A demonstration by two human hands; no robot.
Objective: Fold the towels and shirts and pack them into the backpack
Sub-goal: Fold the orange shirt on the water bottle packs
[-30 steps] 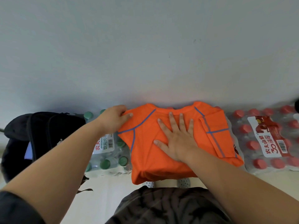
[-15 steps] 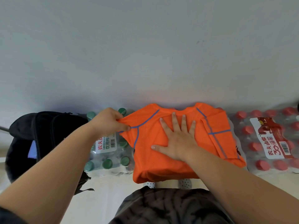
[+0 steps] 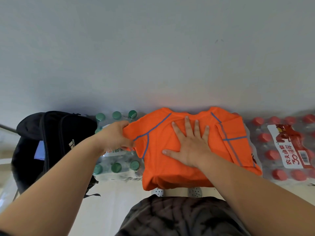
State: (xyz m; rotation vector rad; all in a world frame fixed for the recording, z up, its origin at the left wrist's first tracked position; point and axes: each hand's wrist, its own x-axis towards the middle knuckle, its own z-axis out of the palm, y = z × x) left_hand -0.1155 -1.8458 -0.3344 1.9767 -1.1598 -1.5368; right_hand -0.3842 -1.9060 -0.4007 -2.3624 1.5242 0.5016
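Observation:
An orange shirt (image 3: 160, 167) with blue seams lies spread over shrink-wrapped packs of water bottles against the wall. Its right sleeve is folded in over the body. My right hand (image 3: 189, 145) presses flat on the shirt's chest, fingers spread. My left hand (image 3: 114, 137) grips the left sleeve at its edge, fingers curled round the bunched fabric. A black backpack (image 3: 51, 142) stands at the far left, beside the bottles; its opening is not clearly visible.
A pack of green-capped bottles (image 3: 117, 166) sits between the backpack and the shirt. A pack of red-capped bottles (image 3: 279, 150) with a red and white label lies to the right. A plain wall rises close behind. My dark patterned shorts and white shoes (image 3: 194, 192) are below.
My left hand has closed on the left sleeve and bunched it, pulling its edge slightly down and inward. My right hand stays pressed on the chest.

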